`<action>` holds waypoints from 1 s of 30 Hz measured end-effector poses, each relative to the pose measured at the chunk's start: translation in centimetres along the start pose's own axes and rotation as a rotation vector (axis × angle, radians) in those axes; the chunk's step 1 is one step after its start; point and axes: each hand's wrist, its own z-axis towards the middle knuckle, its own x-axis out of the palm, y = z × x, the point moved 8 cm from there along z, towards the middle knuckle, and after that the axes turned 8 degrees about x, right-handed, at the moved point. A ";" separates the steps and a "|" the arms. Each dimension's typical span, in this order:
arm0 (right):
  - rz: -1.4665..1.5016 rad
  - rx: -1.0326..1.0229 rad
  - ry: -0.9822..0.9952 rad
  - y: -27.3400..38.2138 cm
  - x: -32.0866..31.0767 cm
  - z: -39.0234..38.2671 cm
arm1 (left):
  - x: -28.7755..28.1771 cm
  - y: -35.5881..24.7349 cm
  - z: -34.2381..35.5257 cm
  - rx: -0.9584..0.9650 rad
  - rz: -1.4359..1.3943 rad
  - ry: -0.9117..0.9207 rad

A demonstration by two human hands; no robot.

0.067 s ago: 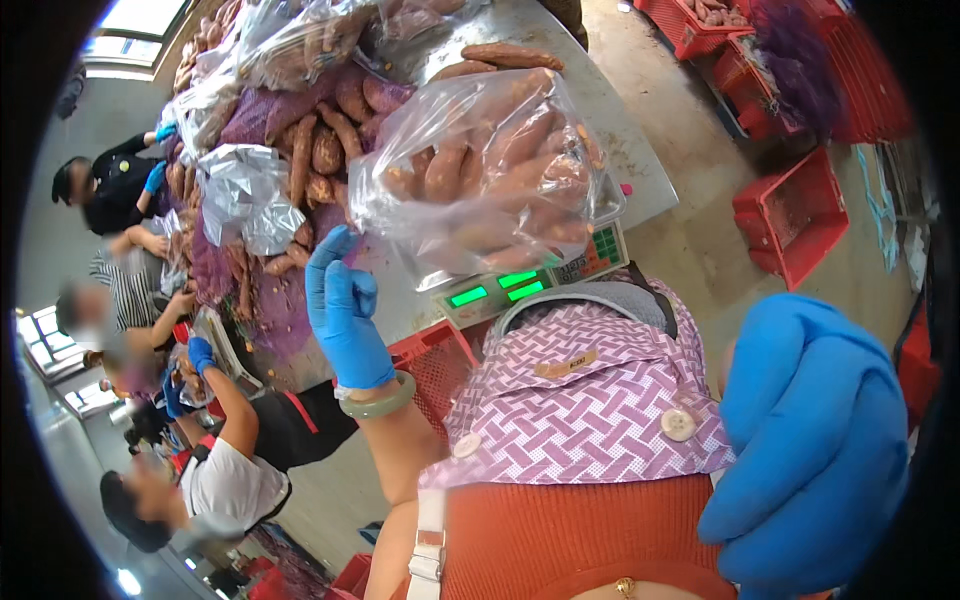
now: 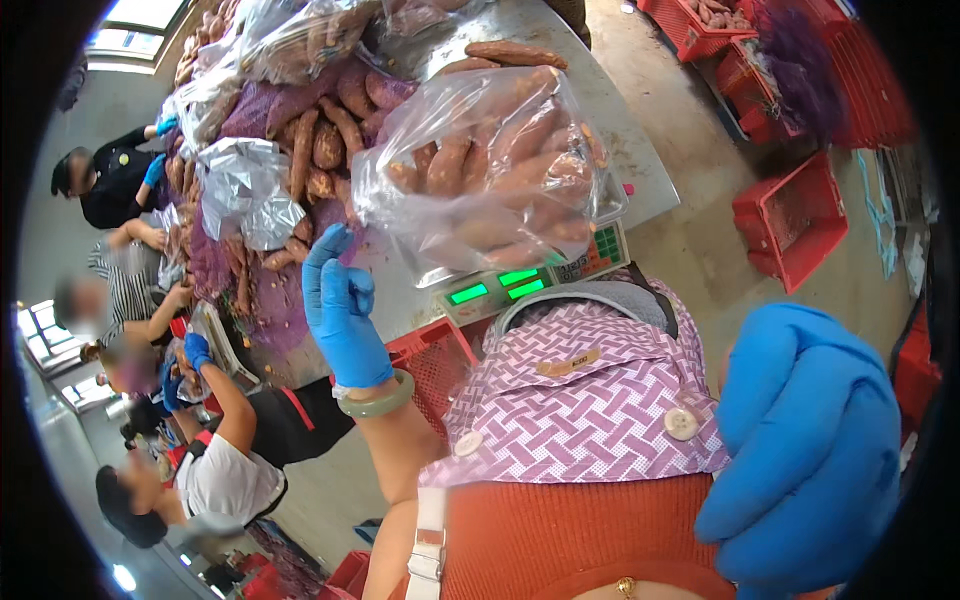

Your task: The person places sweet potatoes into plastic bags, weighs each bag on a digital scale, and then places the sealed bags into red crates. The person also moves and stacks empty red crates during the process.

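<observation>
Fingers half curled, your blue-gloved left hand (image 2: 348, 335) holds nothing visible; your blue-gloved right hand (image 2: 808, 450) curls inward, any grip hidden. The clear plastic bag of reddish sweet potatoes (image 2: 485, 180) rests on the green-lit digital scale (image 2: 526, 289).

One scale (image 2: 552, 275), one bag (image 2: 480, 178) atop
</observation>
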 end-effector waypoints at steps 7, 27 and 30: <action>-0.050 0.058 0.008 -0.9 1.0 0.4 | 0.7 -0.2 -0.3 0.085 0.049 0.048; -0.232 0.846 -0.127 -19.5 -1.1 -1.1 | 2.1 -0.3 2.3 -0.045 -0.013 0.265; 0.037 0.408 -0.658 -12.7 -8.8 -0.8 | -3.2 -2.5 3.5 0.071 -0.359 0.079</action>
